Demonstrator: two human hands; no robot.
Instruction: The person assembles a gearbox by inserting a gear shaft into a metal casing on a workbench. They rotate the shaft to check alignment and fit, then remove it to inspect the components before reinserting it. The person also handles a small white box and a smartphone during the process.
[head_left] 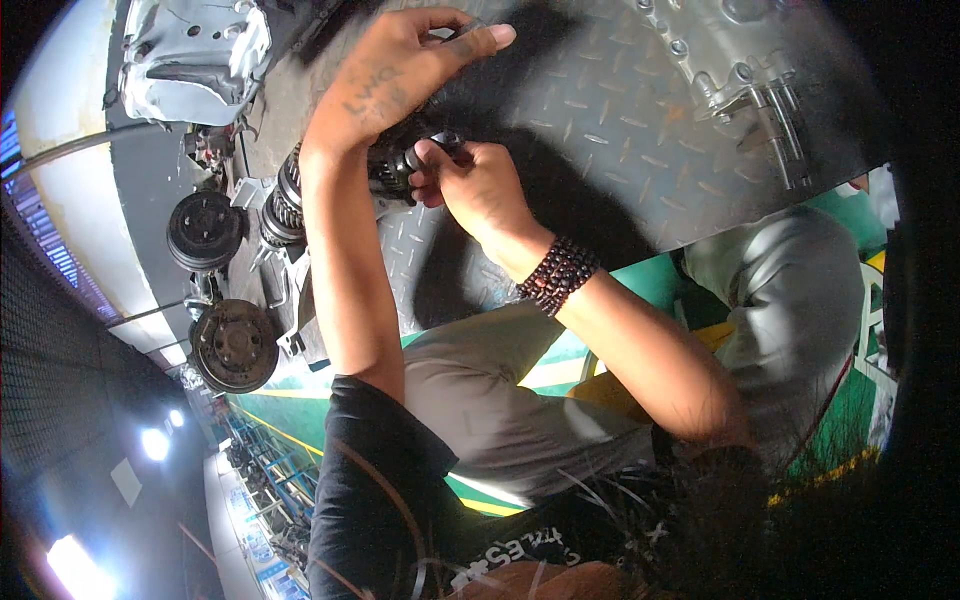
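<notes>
My right hand [482,190], with a dark bead bracelet at the wrist, is closed around the end of a dark, ribbed gear shaft [390,172]. Thumb and fingers wrap it, and part of the shaft passes behind my left forearm. Above it, my left hand [385,75] is held over the metal tabletop [600,150], back toward me. Its thumb stretches out to the right, apart from the fingers, whose tips are partly hidden. Nothing shows in that hand, though its palm is out of sight. More toothed gears [283,212] stand just left of my left forearm.
A ribbed metal casing [725,60] with protruding rods lies at the far right of the tabletop. Two round brake drums [234,345] sit along the left edge, and a silver housing [195,60] is at the far left. My bent legs are below the near edge.
</notes>
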